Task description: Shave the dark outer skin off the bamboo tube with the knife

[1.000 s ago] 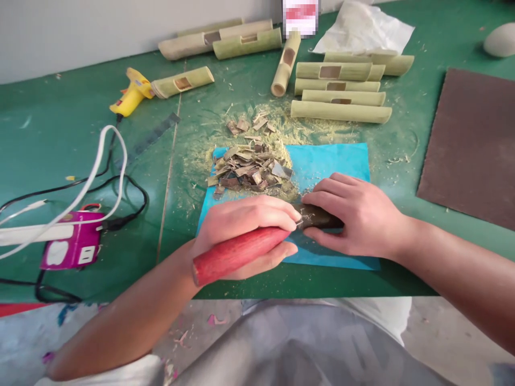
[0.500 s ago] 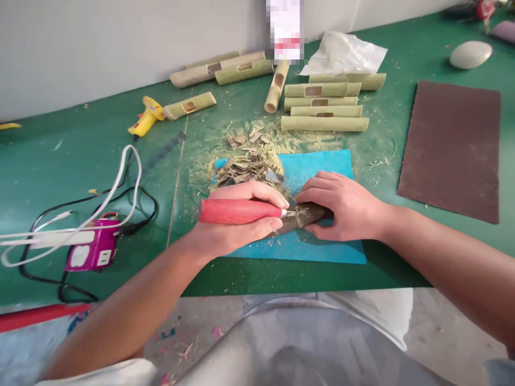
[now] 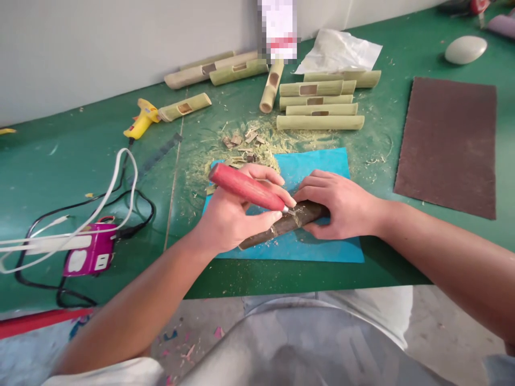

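Note:
A carving tool [image 3: 247, 187] with a thick red wooden handle and a thin metal tip is held in my left hand [image 3: 237, 214], fingers closed round it near the ferrule. Its tip touches a dark brown bamboo tube [image 3: 273, 235] at a pale cut line across it. My right hand [image 3: 340, 206] is closed over the tube's right end and presses it down. The tube lies slanted on a blue sheet [image 3: 322, 252]; small chips are scattered on both. Part of the tube is hidden under my hands.
Shavings [image 3: 249, 139] lie behind my left hand. Several green bamboo tubes [image 3: 322, 123] with cut windows lie further back. A yellow glue gun [image 3: 140, 120], a purple power adapter [image 3: 90, 249] with cables, a brown mat [image 3: 446, 150] and a white oval object [image 3: 465, 50] surround the work spot.
My left hand has tilted the carving tool, so the handle's end is raised and the tip points down to the right. More of the tube's left end shows. The right hand stays put.

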Tool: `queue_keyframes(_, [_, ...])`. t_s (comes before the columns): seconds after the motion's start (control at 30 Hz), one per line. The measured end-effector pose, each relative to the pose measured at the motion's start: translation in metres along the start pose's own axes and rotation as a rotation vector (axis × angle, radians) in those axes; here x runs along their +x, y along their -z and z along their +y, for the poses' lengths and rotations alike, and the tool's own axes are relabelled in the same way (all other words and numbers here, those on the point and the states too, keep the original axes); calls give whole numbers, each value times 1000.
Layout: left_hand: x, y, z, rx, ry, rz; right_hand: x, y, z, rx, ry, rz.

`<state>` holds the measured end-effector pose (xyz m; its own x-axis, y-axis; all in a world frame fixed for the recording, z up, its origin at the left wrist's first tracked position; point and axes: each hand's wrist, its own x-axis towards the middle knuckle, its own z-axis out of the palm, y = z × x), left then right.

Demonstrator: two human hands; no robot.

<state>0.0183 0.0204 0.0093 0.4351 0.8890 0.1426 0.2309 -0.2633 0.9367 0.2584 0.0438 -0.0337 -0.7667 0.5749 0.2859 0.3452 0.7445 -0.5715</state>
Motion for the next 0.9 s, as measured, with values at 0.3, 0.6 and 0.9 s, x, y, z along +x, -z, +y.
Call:
queue_keyframes(0.3, [6,-4,-6,-163,1,-9,0,0,1,-21,-12,-31])
queue_keyframes(0.6, [9,-3,-15,-292,-4,-105,0,-1,4,-26,-4,-41])
queue_keyframes(0.9, [8,8,-7,52,-77,-94,1,-2,2,-26,-13,-34])
